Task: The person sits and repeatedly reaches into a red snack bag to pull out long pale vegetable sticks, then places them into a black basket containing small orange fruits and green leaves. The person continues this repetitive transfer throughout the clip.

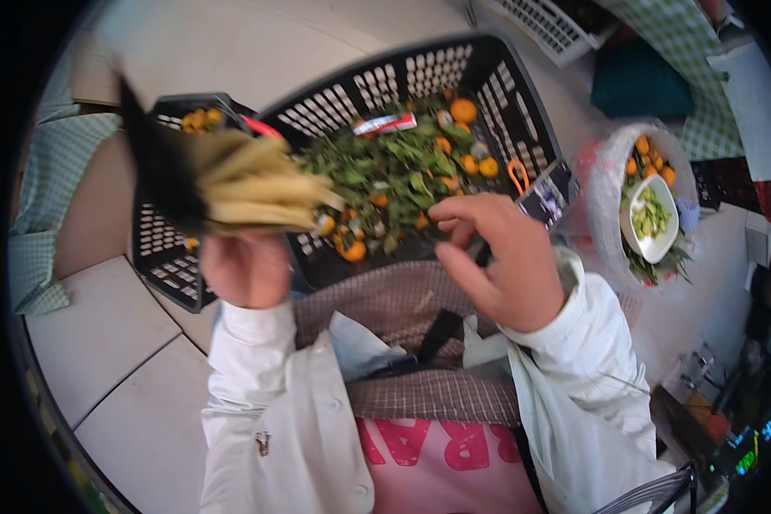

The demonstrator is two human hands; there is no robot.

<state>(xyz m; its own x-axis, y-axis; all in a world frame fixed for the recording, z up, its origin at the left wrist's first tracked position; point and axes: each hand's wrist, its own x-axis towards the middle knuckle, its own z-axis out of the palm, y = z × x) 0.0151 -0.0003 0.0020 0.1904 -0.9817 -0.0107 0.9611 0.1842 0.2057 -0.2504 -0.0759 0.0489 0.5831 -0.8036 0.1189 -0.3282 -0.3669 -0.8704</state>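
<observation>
My left hand [247, 266] holds up a blurred bundle of pale yellow, layered sheets or strips [263, 186] with a dark, pointed part [157, 154]. What the bundle is, I cannot tell. It hangs above the smaller black plastic crate [160, 241] and covers much of it. My right hand [504, 257] is over the near right side of the larger black crate [398, 64], its fingers apart and holding nothing. Green leaves [385, 170] and orange citrus fruits [464, 110] lie in that crate. A red and silver packet [385, 124] rests on the leaves.
Orange-handled scissors [518, 175] and a phone [549, 196] are at the larger crate's right side. Farther right stands a plastic-lined container [594, 193] with fruit and a white bowl [667, 238] of green pieces. A red handle [261, 126] shows by the small crate.
</observation>
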